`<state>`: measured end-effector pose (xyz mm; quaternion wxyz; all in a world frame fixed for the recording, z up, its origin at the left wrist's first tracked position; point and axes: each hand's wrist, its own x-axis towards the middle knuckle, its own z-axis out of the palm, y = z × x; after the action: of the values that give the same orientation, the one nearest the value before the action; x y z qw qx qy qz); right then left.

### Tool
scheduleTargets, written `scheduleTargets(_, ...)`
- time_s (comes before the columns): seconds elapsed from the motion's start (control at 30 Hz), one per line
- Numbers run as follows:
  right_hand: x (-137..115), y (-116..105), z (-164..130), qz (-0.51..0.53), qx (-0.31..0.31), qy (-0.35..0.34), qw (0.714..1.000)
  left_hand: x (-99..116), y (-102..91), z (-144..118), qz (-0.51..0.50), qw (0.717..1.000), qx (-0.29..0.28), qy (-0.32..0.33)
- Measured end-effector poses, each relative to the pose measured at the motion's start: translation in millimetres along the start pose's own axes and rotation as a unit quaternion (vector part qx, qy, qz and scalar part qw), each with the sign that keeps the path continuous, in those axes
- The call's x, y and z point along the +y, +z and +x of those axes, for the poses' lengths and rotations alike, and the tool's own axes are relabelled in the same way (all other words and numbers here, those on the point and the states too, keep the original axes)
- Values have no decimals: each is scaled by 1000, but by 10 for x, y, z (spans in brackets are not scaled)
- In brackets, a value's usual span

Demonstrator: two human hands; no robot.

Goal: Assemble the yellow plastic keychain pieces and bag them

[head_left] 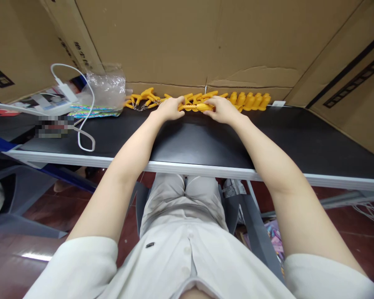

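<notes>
Both of my hands reach to the far side of a black table (205, 141). My left hand (170, 109) and my right hand (222, 109) pinch the two ends of one small yellow plastic piece (197, 107) lying between them. Behind it, along the cardboard wall, lies a row of several similar yellow pieces (252, 101), neatly lined up on the right. A looser heap of yellow pieces with small metal chains (142, 101) lies to the left of my left hand.
Large cardboard sheets (187, 41) wall off the back and right of the table. At the left stand a clear plastic bag (107, 85), a white charger with cable (81, 124) and some papers. A grey chair (25, 195) is under the table's left end.
</notes>
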<state>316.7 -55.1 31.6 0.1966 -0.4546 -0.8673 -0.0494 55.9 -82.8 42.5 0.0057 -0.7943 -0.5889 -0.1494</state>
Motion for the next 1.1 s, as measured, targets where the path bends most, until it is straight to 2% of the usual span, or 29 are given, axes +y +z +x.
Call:
scheduleTargets(0.37, 188, 119, 52, 70, 9, -31, 997, -131, 95, 92, -94, 994, 43, 46)
scheduleTargets(0.63, 195, 100, 62, 169, 37, 15, 985, -151, 121, 117, -74, 996, 48, 34)
scheduleTargets(0.83, 251, -7, 35, 342, 20, 77, 936, -202, 152, 139, -64, 997, 47, 24)
scheduleTargets(1.0, 107, -107, -25, 442, -20, 143, 885, -218, 169, 153, -85, 993, 75, 35)
scheduleTargets(1.1, 16, -109, -23, 458, -45, 200, 865, -192, 169, 148, -94, 992, 78, 38)
